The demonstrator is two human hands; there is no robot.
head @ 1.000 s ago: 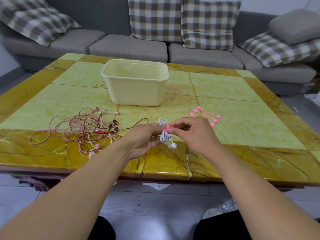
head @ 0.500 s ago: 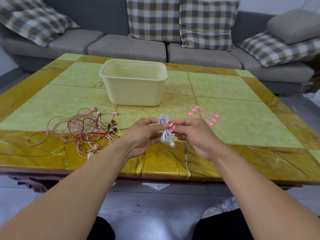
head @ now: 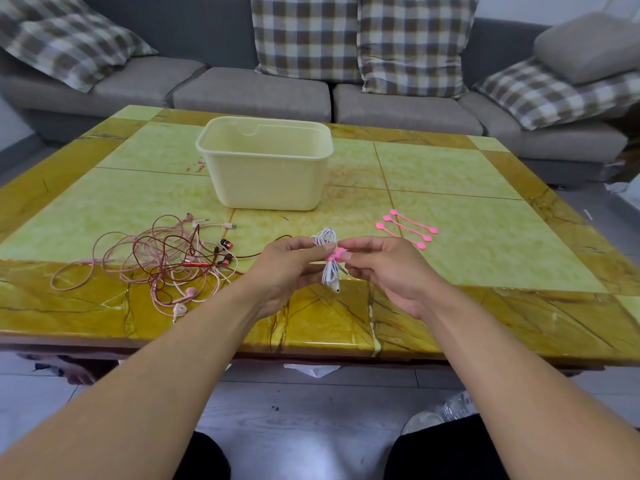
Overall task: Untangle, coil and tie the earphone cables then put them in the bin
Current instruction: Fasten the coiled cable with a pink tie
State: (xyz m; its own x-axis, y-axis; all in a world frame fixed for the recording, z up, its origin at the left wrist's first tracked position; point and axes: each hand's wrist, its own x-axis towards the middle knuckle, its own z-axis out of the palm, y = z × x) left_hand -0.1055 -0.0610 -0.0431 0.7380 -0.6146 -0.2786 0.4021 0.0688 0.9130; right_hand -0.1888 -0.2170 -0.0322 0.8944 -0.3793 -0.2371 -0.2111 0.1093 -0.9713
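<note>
A coiled white earphone cable (head: 328, 268) hangs between my hands over the table's near edge, with a pink tie (head: 335, 254) wrapped round its middle. My left hand (head: 289, 268) pinches the bundle from the left. The fingertips of my right hand (head: 384, 268) pinch the pink tie from the right. A tangle of pink and red earphone cables (head: 162, 259) lies on the table to the left. The pale yellow bin (head: 265, 162) stands behind, in the middle of the table; nothing shows inside it.
Three spare pink ties (head: 408, 227) lie on the table right of my hands. The yellow-green marble table (head: 485, 209) stands before a grey sofa (head: 252, 95) with checked cushions. My knees and grey floor show below.
The white bundle has been raised slightly and turned upright; the pink tie now sits wrapped round its middle, and my hands have drawn a little apart.
</note>
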